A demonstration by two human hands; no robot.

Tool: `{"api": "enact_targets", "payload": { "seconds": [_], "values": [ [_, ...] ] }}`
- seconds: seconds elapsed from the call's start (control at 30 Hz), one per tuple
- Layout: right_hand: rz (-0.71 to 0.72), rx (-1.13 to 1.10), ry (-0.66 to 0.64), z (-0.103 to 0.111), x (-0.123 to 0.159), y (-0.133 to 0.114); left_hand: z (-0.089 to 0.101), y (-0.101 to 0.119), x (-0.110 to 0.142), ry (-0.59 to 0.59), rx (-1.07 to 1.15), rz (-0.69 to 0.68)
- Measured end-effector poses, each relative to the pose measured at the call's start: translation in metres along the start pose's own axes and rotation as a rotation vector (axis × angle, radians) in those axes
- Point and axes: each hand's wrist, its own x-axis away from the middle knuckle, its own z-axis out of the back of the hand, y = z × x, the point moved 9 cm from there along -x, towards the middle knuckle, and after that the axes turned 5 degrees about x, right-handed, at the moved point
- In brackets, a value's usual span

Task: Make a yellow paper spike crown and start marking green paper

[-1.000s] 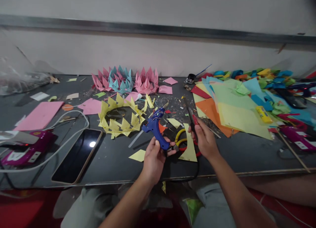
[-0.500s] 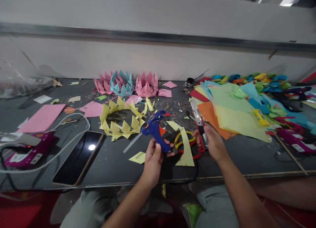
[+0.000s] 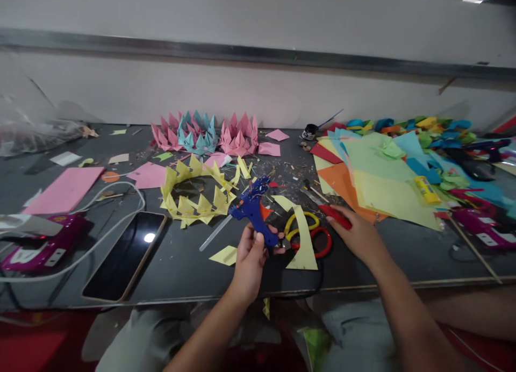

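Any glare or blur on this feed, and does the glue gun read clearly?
Head view: white glare spot on the smartphone; dim light overall; plastic bag at the left edge looks smeared; blue glue gun in the left hand reads clearly in outline.

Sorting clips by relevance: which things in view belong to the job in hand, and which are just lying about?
Likely part of the job:
blue plastic glue gun, in the left hand
slim red-handled knife, in the right hand
spiky yellow paper ring, beside the glue gun

Apparently lying about:
black-screened rectangular smartphone
flat pink paper sheet
small black pot
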Motion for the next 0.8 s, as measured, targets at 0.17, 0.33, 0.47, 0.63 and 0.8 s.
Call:
{"api": "enact_targets", "payload": {
  "seconds": [0.17, 0.33, 0.47, 0.63, 0.8],
  "values": [
    [0.040, 0.002, 0.033, 0.004, 0.002, -0.004, 0.001, 0.000, -0.001, 0.006, -0.009, 0.001],
    [0.035, -0.025, 0.011, 0.006, 0.004, -0.004, 0.001, 0.000, 0.000, 0.011, -0.004, 0.003],
    [0.036, -0.065, 0.021, 0.009, 0.005, -0.005, 0.000, 0.000, 0.000, 0.008, 0.004, 0.001],
    [-0.079, -0.256, -0.059, 0.009, 0.007, 0.002, 0.001, -0.001, 0.000, 0.009, -0.002, 0.003],
    [-0.345, -0.653, -0.297, 0.000, 0.019, 0.008, 0.003, -0.001, 0.000, 0.011, -0.016, 0.007]
  ]
}}
